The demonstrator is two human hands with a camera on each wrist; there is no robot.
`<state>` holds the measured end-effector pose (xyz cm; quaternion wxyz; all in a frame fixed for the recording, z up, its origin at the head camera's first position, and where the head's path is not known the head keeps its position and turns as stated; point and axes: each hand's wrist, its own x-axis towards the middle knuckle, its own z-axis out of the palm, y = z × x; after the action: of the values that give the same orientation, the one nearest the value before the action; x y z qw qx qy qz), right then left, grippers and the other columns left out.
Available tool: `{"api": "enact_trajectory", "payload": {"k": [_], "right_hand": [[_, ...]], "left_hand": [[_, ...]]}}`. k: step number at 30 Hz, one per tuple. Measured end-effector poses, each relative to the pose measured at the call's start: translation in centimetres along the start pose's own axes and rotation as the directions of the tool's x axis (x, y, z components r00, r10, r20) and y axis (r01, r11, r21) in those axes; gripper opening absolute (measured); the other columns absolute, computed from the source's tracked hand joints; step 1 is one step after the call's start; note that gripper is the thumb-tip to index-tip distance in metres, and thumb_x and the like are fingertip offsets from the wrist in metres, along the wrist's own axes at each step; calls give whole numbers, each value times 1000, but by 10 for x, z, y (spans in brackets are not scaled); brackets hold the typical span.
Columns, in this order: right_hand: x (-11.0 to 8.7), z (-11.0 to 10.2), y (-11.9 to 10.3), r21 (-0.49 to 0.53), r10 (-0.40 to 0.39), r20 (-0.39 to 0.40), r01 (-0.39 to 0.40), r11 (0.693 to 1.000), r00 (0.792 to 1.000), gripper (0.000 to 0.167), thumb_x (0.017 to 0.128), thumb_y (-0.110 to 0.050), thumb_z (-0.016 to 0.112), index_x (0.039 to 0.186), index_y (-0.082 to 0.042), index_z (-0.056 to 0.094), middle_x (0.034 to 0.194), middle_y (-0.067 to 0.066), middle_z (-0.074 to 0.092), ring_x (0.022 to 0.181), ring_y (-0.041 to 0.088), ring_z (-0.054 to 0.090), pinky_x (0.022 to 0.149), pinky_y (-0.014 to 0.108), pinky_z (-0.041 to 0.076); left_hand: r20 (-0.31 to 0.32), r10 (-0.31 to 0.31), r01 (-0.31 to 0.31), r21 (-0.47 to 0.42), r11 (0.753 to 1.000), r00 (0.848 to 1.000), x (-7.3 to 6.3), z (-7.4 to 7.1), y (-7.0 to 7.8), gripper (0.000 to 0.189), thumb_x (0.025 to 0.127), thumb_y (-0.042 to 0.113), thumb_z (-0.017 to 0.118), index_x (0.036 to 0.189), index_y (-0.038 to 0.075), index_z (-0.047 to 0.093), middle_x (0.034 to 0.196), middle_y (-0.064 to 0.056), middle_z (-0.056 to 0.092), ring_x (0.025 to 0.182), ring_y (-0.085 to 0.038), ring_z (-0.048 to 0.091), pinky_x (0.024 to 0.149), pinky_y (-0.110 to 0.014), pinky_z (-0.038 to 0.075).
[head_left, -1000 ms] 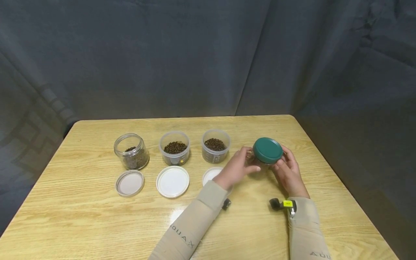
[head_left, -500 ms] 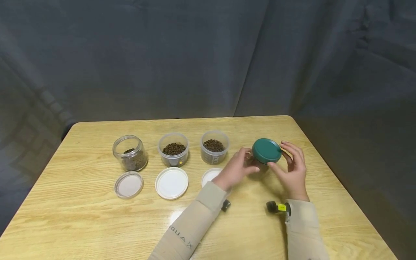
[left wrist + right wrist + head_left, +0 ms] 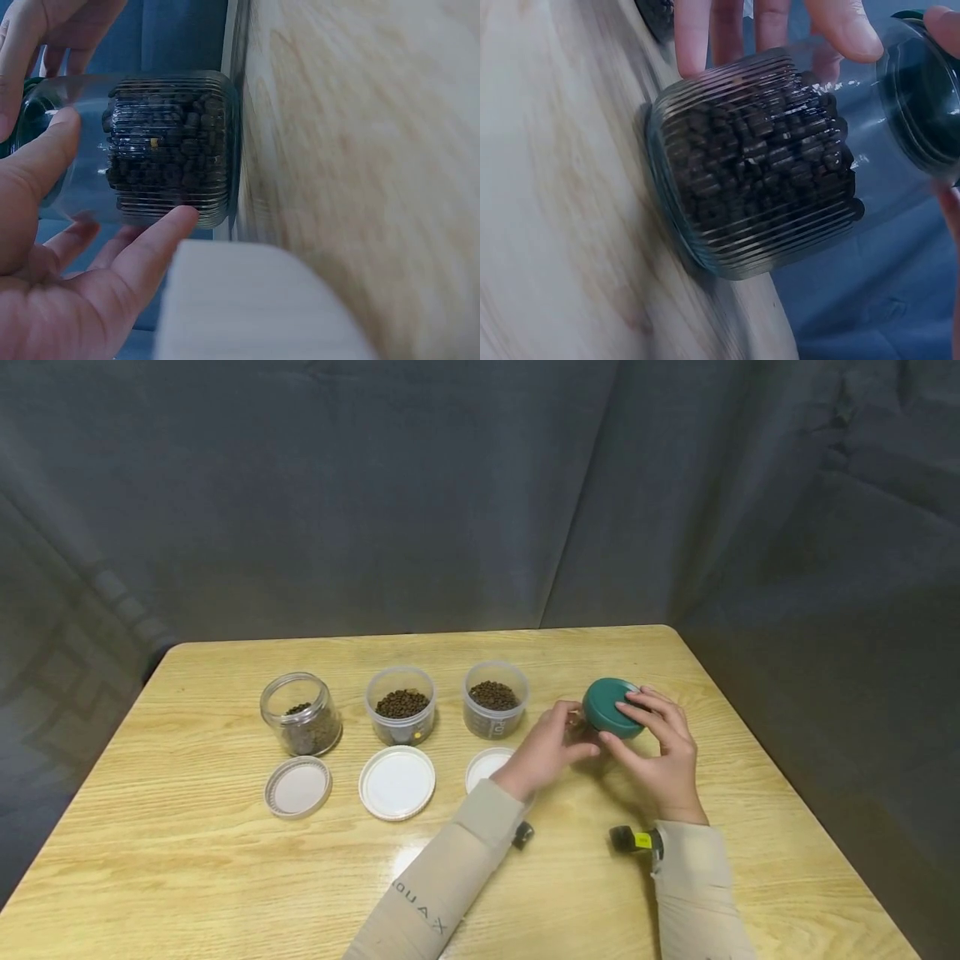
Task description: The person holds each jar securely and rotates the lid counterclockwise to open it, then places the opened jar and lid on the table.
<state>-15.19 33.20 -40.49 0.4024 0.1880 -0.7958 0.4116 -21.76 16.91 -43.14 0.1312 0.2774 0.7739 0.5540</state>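
Note:
At the right of the table, my left hand [image 3: 546, 750] holds a ribbed glass jar [image 3: 169, 150] from its left side, thumb and fingers around the body. Dark brown pellets fill its lower part. A green lid [image 3: 602, 700] sits on the jar's mouth. My right hand [image 3: 663, 764] grips this lid from the right, with fingers over its top and the thumb at its near edge. The jar leans slightly in the right wrist view, its base at or very near the tabletop. In the head view the hands and lid hide most of the jar.
Left of my hands stand a lidless glass jar [image 3: 315, 731] and two lidless plastic tubs, one in the middle [image 3: 401, 731] and one nearer [image 3: 495, 724], all holding pellets. Before them lie a greyish lid [image 3: 298, 787], a white lid [image 3: 397, 782] and another white lid [image 3: 483, 766], partly behind my left hand.
My right fingers loosened and spread away from the lid's right side, then came back over its top. The lid tilts a little more now. My left hand keeps its hold.

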Motion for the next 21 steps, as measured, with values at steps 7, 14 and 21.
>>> {"api": "enact_trajectory", "payload": {"k": [7,14,21], "right_hand": [[-7,1,24,78,16,-50,-12,997,999,35,75,7,84,106,15,71,116,30,65,130,37,51,116,35,40],[-8,-1,30,326,126,-142,-74,943,982,33,78,28,67,111,24,63,121,21,65,126,33,56,108,31,47],[-7,-3,26,323,289,-296,-190,927,910,21,93,5,68,109,18,66,103,2,71,98,11,66,89,16,55]], "left_hand": [[-7,4,-3,23,1000,1000,0,0,0,66,92,21,75,146,8,41,146,-14,50,130,-23,55,112,-31,44],[-14,-4,4,-15,1000,1000,1,2,0,65,90,21,76,145,10,43,143,-8,54,128,-18,56,112,-30,44],[-19,-24,24,-16,1000,1000,1,2,-2,65,90,22,76,145,11,43,142,-8,54,127,-19,56,112,-32,44]]}}
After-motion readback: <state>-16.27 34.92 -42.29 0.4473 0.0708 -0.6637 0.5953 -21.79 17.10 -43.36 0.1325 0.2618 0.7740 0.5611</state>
